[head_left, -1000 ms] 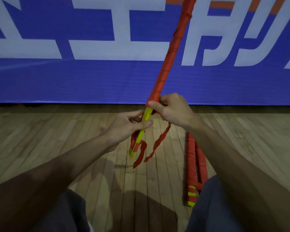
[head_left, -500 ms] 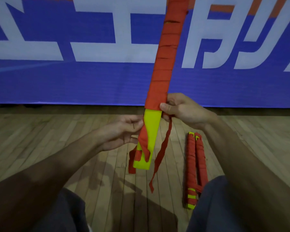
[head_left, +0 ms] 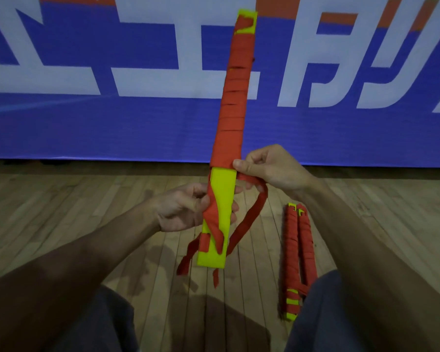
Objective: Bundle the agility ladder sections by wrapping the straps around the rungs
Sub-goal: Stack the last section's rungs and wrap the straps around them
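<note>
Since half a second back, rung bundle (head_left: 224, 196) sits lower in the frame, so its yellow top end now shows at upper centre. The loose strap (head_left: 250, 221) swings out wider to the right than before.

Head view:
- Bundle held near upright at frame centre, off the floor, flat face to the camera. Upper part covered in overlapping red wraps (head_left: 233, 110); lower part bare yellow.
- Left hand (head_left: 181, 212) grips the bare yellow part from the left. Thumb presses a diagonal run of red strap on the front face; fingertips poke out past the right edge.
- Right hand (head_left: 272, 168) is closed at the lowest wrap, thumb and fingers pinching the strap at the bundle's right edge. From there the strap loops right, then drops down-left behind the yellow end.
- Short red tails hang below and left of the bundle's bottom end.
- Two finished bundles (head_left: 291, 250), fully red-wrapped with yellow tips, lie side by side on the wooden floor (head_left: 87, 212) at lower right. They sit beside the person's right leg, in grey shorts (head_left: 323, 316).
- Blue banner (head_left: 112, 128) with large white characters fills the top half behind.
</note>
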